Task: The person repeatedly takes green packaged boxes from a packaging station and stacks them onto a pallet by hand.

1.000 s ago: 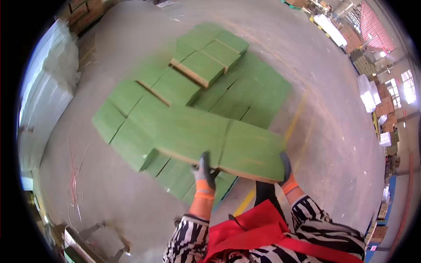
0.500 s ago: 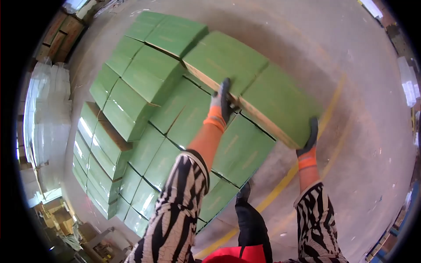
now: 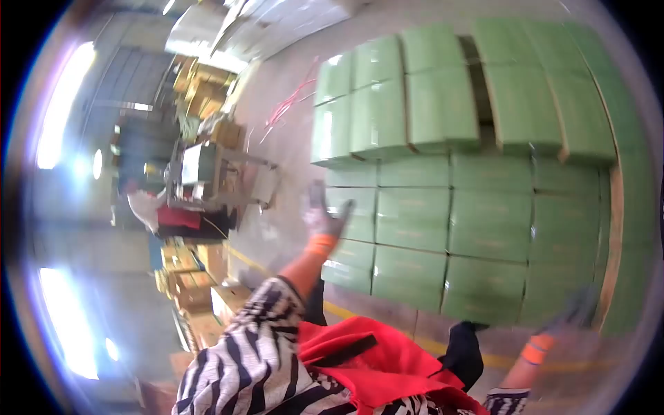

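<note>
My left hand, in a grey glove with an orange cuff, is raised with its fingers spread and holds nothing. It is by the left edge of a stack of green boxes. My right hand, gloved alike, is low at the stack's near right side, close to a green box with a brown side. Motion smears its fingers, so whether it touches that box cannot be made out. Along the far side, an upper row of green boxes rests on the lower layer, with a dark gap between two of them.
A person in a red apron is at a grey cart or workbench on the left. Brown cartons are stacked nearby. Pink strapping lies on the floor, and a yellow floor line runs past my feet.
My view has swung left, bringing the other person and cart into sight. My left hand has come off the green box it was touching; my right hand is now blurred beside the stack.
</note>
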